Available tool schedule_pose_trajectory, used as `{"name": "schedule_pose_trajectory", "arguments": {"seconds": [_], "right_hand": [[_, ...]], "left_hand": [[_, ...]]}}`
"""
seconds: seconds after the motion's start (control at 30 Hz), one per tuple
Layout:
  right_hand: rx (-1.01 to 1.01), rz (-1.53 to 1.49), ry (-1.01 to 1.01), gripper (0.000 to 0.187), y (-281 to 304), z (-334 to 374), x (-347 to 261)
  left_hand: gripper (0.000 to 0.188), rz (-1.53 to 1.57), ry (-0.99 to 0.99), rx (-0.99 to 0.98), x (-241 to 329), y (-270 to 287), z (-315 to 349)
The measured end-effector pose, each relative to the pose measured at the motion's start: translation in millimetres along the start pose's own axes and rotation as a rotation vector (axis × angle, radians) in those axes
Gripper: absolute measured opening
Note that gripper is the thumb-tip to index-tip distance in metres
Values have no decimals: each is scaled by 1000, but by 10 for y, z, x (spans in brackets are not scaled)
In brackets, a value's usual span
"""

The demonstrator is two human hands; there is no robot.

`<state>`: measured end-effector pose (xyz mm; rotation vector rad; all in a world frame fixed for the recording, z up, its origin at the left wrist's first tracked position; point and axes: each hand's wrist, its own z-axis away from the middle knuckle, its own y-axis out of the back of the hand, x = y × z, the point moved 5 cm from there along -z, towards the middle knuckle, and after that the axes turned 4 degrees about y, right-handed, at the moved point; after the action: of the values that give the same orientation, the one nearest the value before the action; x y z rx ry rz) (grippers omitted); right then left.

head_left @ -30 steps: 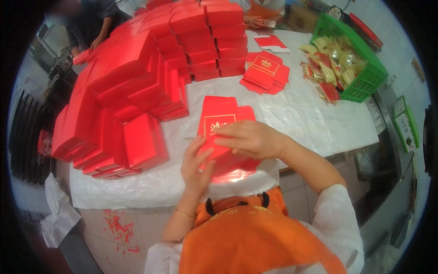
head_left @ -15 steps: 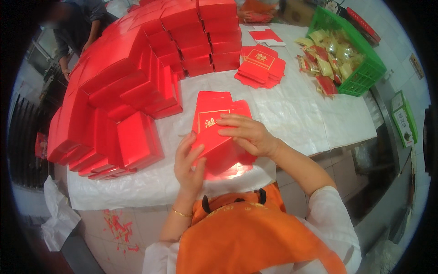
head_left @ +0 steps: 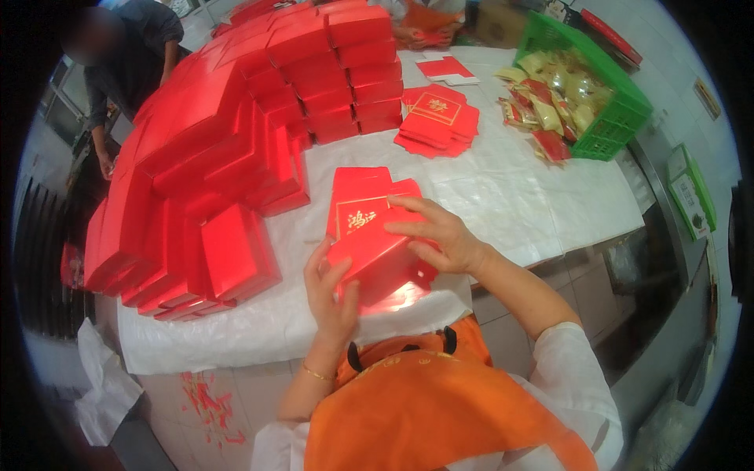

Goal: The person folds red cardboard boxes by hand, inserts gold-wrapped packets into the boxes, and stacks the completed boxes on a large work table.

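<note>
Between my hands is a red cardboard box (head_left: pixel 371 255), its plain side tilted toward me. My left hand (head_left: pixel 333 297) grips the box's left end, thumb and fingers bent around it. My right hand (head_left: pixel 441 235) holds the right end, its fingers resting over the top. Just beneath and behind the box lie flat red cartons (head_left: pixel 360 188) with gold lettering in a gold frame. How far the fingertips reach behind the box is hidden.
Folded red boxes (head_left: pixel 236 118) are piled high on the left of the white-covered table (head_left: pixel 518 220). Flat cartons (head_left: pixel 436 125) lie at the back. A tipped green crate (head_left: pixel 616 118) spills gold and red packets (head_left: pixel 550 110). A person (head_left: pixel 118 71) stands far left; another person's hand (head_left: pixel 408 35) shows behind.
The box has turned in my hands and now lies lower over the flat cartons, showing more of their gold lettering. Both hands keep hold of it. The whole view has shifted slightly.
</note>
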<state>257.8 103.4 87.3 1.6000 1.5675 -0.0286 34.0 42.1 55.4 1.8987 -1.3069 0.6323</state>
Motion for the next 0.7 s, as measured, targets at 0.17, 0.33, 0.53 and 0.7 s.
{"name": "schedule_pose_trajectory", "arguments": {"seconds": [0.17,0.33,0.53,0.7], "right_hand": [[65,0,-11,39,17,78,46],[131,-5,-77,60,82,84,43],[-158,-114,-602,78,-401,550,410],[-265,-219,-623,55,-632,616,367]], "left_hand": [[38,-44,15,-19,-47,10,24],[60,-35,-48,31,-111,-99,85],[88,146,476,-139,-533,-203,502],[89,55,413,-234,-511,-104,595]]}}
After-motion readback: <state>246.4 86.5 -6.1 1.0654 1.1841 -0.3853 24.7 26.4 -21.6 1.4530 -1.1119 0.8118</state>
